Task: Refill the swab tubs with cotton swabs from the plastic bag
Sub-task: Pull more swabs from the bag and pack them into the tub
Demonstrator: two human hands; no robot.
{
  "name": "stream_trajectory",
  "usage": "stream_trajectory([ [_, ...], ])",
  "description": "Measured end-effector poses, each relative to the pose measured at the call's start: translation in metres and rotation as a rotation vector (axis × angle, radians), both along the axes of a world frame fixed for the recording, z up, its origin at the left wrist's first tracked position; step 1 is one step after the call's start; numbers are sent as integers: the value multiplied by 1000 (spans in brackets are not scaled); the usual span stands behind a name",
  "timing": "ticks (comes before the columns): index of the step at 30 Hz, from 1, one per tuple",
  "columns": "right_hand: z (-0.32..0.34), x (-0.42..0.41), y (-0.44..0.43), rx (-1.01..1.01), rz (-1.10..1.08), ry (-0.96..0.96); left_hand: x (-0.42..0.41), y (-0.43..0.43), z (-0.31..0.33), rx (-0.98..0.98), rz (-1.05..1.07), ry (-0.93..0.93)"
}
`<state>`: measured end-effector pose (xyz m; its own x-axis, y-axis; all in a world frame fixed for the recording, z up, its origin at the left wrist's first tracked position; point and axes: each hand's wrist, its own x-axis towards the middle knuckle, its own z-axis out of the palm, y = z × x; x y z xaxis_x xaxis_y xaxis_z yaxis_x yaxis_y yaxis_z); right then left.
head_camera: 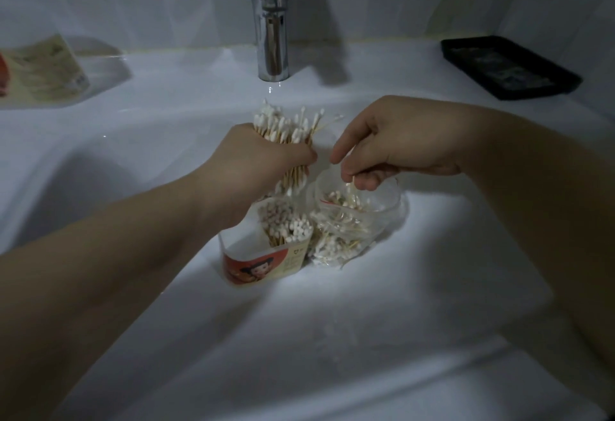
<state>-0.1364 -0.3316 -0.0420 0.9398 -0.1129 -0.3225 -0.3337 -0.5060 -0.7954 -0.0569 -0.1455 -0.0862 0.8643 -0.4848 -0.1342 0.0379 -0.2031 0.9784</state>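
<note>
Swab bundle (284, 136) upright, tips up, gripped by left hand (266, 161); right hand (392, 148) pinches swab (349, 188).

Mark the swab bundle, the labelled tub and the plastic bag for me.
swab bundle (283, 128): head view, white tips.
labelled tub (263, 266): head view, red label.
plastic bag (334, 241): head view, swab-filled middle.

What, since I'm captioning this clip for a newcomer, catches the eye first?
The left hand grips a thick bundle of cotton swabs at centre, below the chrome tap. Beside it the right hand seems to pinch a few swabs over a clear tub; a red-labelled tub and the plastic bag of swabs sit in the white sink beneath.
</note>
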Motion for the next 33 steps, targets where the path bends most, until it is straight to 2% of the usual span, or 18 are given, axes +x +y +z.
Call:
stream_trajectory([
  [4,2,-3,1,-218,74,26,1,0,1,-23,7,-2],
  [7,4,-1,2,-316,59,-63,-1,0,2,-26,-54,-3],
  [10,6,2,8,-168,-8,-233,-5,-1,4,-28,-97,-5],
  [13,5,3,19,33,-70,-312,-6,-2,3,-24,-107,-13],
  [17,-5,8,27,-181,31,-309,-4,0,0,-30,-146,-28],
  [24,-1,2,23,-237,22,-308,-3,1,2,-104,-271,-1],
  [29,4,4,16,-137,-37,-371,-3,0,2,-121,-255,14],
  [33,2,2,19,50,-5,-328,-4,0,1,-135,-255,2],
])
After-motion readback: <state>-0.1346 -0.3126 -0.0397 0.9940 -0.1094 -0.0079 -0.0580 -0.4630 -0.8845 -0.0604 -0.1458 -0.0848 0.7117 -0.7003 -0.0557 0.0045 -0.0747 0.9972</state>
